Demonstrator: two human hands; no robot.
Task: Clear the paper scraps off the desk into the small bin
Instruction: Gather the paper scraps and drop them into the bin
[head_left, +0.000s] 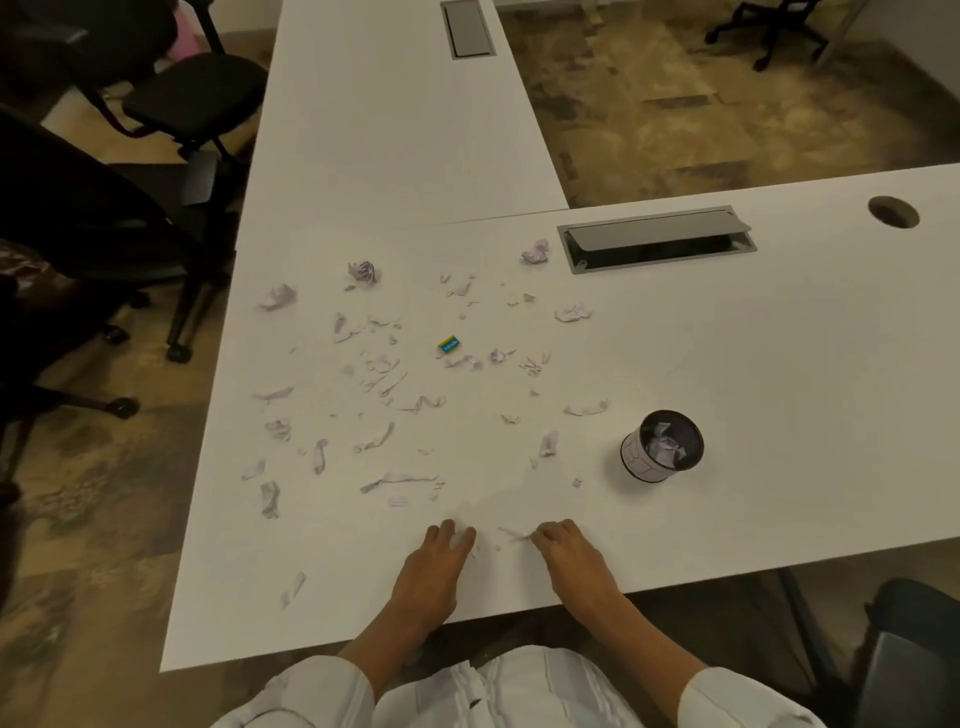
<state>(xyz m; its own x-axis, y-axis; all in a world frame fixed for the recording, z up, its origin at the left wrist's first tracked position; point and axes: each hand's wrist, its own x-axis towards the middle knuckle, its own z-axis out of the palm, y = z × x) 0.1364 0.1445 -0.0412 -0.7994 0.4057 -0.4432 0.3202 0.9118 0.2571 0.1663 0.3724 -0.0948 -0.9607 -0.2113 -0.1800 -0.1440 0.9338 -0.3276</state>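
Note:
Several torn and crumpled paper scraps (400, 478) lie scattered over the white desk (779, 364), mostly left of centre. The small bin (662, 448), a black mesh cup with a white paper band, stands upright at the right and holds some scraps. My left hand (434, 566) rests palm down near the front edge with a small scrap under its fingertips. My right hand (569, 556) lies beside it, fingers curled, pinching a thin paper strip (511, 532) at its fingertips.
A small green and yellow eraser (448, 344) lies among the scraps. A grey cable hatch (657, 244) stands open at the back, and a round cable hole (893, 211) is at the far right. Black office chairs (104, 218) stand to the left.

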